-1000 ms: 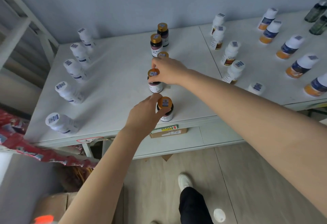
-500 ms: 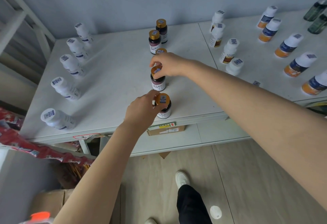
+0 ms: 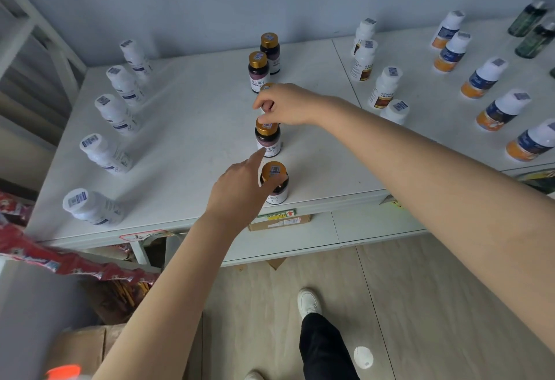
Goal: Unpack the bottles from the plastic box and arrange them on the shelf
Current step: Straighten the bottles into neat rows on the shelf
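Observation:
Several dark bottles with gold caps stand in a line on the white shelf (image 3: 186,127). My left hand (image 3: 237,193) is beside the nearest dark bottle (image 3: 274,189) at the shelf's front edge, with the thumb against it. Its index finger is stretched out and touches the label of the second dark bottle (image 3: 268,142). My right hand (image 3: 288,106) hovers over that second bottle, fingers curled, thumb tip on its gold cap. It hides most of a third dark bottle (image 3: 266,87). Two more dark bottles (image 3: 258,72) stand behind. The plastic box is out of view.
Several white bottles (image 3: 105,154) line the shelf's left side. White brown-labelled bottles (image 3: 383,91), blue-and-orange ones (image 3: 483,81) and green bottles (image 3: 531,19) stand to the right. A cardboard box (image 3: 279,222) sits under the shelf, red packaging (image 3: 45,256) lies left, my shoe (image 3: 309,301) below.
My left hand has loosened from the nearest bottle's cap and its index finger now reaches to the second bottle. My right hand has lifted slightly off the second bottle's cap.

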